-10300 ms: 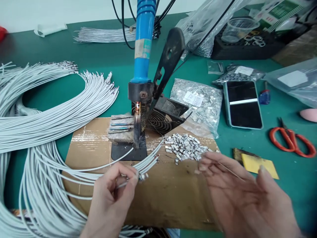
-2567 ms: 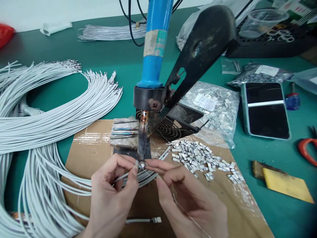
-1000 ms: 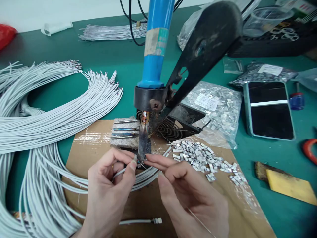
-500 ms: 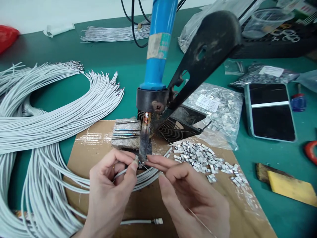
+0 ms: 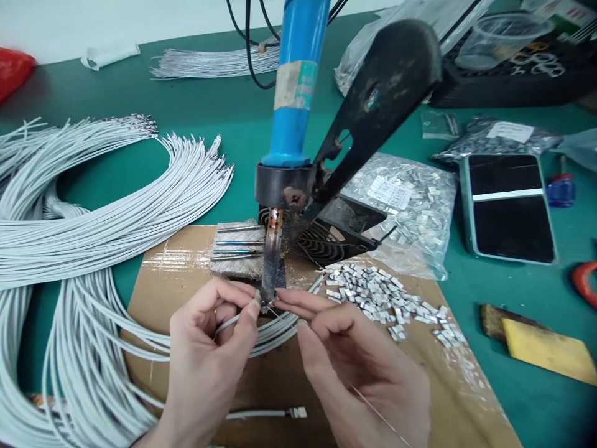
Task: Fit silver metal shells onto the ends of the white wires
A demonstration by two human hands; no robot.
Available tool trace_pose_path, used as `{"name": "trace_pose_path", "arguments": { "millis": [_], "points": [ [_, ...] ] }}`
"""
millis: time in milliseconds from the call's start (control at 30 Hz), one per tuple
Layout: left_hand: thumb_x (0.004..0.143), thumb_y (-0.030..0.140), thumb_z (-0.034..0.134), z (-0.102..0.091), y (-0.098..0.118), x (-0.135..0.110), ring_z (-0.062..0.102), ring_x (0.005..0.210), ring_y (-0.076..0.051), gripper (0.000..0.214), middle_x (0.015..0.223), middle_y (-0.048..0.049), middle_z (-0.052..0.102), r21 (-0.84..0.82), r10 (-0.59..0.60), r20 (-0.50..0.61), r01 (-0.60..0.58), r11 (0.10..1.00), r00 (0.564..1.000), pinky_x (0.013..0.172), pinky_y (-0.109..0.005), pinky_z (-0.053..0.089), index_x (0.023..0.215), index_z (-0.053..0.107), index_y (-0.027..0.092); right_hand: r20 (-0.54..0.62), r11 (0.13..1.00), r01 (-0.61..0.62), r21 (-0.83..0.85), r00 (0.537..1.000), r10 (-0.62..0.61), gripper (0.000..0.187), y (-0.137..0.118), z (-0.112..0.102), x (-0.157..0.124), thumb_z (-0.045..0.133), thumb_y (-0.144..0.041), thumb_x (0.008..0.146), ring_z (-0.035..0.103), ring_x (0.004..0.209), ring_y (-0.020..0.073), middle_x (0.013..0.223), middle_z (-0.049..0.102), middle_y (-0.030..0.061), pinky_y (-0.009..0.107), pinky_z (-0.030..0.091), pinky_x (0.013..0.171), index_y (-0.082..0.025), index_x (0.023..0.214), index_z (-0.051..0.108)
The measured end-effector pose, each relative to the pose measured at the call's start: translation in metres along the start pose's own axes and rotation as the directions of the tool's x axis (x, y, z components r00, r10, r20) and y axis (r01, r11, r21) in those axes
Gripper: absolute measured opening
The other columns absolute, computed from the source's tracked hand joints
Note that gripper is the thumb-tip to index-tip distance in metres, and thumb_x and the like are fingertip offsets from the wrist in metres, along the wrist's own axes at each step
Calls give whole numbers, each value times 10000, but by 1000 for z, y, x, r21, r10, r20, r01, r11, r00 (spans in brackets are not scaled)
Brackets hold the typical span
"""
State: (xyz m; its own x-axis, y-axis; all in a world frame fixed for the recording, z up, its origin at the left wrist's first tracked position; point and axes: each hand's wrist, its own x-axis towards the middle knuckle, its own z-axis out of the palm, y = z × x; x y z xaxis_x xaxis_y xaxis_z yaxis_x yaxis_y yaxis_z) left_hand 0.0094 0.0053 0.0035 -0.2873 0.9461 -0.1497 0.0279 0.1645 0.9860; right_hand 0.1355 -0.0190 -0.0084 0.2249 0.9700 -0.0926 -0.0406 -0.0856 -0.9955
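A blue-handled soldering iron hangs in a black stand, its tip pointing down over a sheet of cardboard. My left hand pinches the end of a white cable right under the tip. My right hand pinches a thin solder wire whose end meets the cable end at the tip. A finished white cable with a small metal connector lies on the cardboard between my wrists. A loose pile of small metal connectors lies to the right of the tip.
Large bundles of white cables curve across the left of the green table. A bag of connectors, a phone, a small fan, a yellow scraper and red scissors lie on the right.
Over ten seconds my hands came together under the iron tip, and one finished cable now lies on the cardboard. In the last second both hands barely moved.
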Motion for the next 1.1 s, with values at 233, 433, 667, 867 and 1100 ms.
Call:
{"name": "trace_pose_path", "arguments": {
  "millis": [233, 433, 667, 867, 1100],
  "points": [
    [754, 68, 753, 0, 0, 0, 636, 591, -56, 166, 743, 41, 749, 17, 29, -2, -29, 999, 1000, 552, -91, 487, 665, 702, 198, 3, 1000, 3, 21, 1000, -3, 212, 1, 1, 0, 661, -159, 930, 761, 1088, 102, 1120, 810, -66, 146, 554, 958, -267, 751, 624],
    [771, 81, 752, -2, 0, 0, 639, 611, -58, 153, 758, 30, 761, 32, 26, 22, -27, 999, 999, 560, -87, 483, 675, 709, 192, 7, 999, 32, 14, 999, -32, 221, 2, 1, 1, 654, -149, 934, 760, 1069, 83, 1097, 813, -83, 129, 547, 949, -269, 751, 625],
    [834, 67, 740, -11, -6, 0, 653, 619, -43, 181, 840, 32, 787, 87, 57, 77, -63, 994, 995, 542, -62, 463, 722, 710, 206, 22, 996, 87, -1, 996, -87, 226, 5, 0, 1, 640, -120, 923, 771, 1052, 112, 1103, 817, -68, 185, 552, 956, -265, 751, 624],
    [857, 54, 726, -12, -9, 2, 688, 668, -41, 201, 845, 46, 770, 63, 46, 94, -52, 997, 995, 599, -54, 490, 732, 714, 211, 15, 998, 57, 14, 998, -57, 225, 6, 1, 1, 649, -131, 924, 770, 1063, 130, 1095, 819, -42, 197, 561, 938, -255, 740, 619],
    [843, 50, 716, -9, -6, 2, 654, 619, -52, 202, 808, 43, 760, 79, 65, 85, -72, 994, 994, 560, -84, 486, 720, 697, 209, 7, 999, 47, -2, 999, -47, 221, 5, -1, 2, 667, -152, 929, 777, 1038, 197, 1077, 825, 35, 292, 592, 927, -240, 732, 623]
  ]
}}
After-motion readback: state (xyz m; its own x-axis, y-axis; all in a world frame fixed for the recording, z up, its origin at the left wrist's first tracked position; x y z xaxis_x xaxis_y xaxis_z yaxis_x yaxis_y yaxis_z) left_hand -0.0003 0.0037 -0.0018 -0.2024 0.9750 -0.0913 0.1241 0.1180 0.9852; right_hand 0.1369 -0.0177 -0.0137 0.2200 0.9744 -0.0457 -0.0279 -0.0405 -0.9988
